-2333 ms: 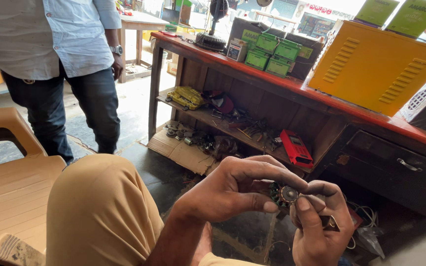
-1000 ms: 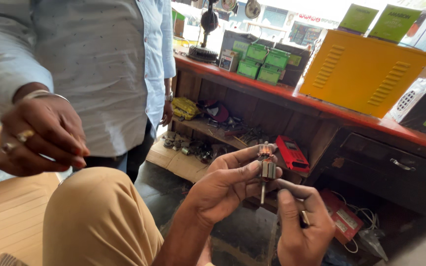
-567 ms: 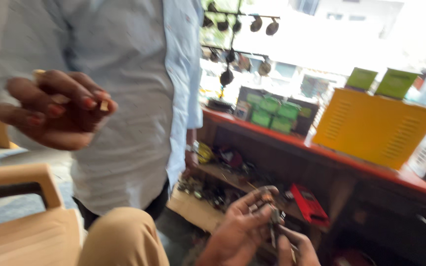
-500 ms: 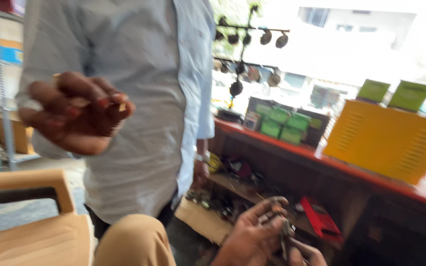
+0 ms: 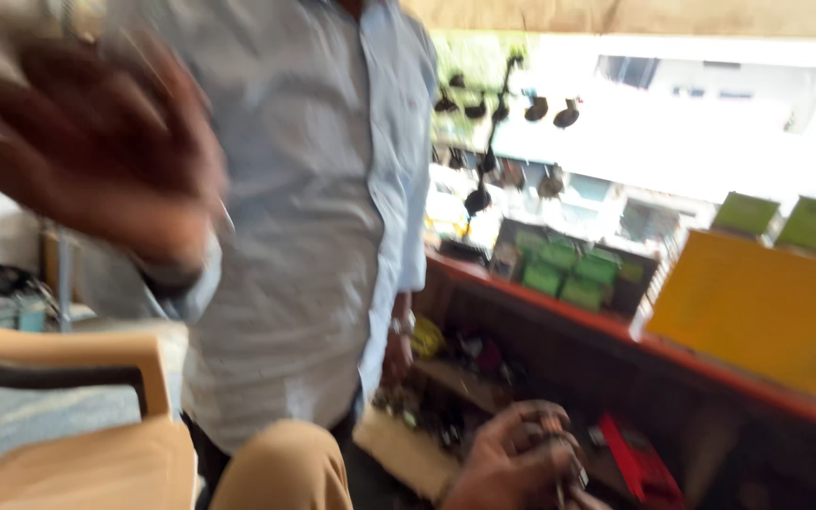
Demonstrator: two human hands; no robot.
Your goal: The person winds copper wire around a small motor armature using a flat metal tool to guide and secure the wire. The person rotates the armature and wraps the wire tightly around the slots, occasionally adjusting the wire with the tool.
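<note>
Tight room: my left hand [image 5: 512,463] sits at bottom frame edge, w/ a red worktop [image 5: 710,364] just right and my knee [image 5: 280,472] left. One small metal part [image 5: 559,449], blurred, is clasped in its fingers [image 5: 531,420]. Right hand barely shows; can't tell its grip. A co-worker's hand [image 5: 96,151] fills top left, one shirt [image 5: 323,217] behind.
</note>
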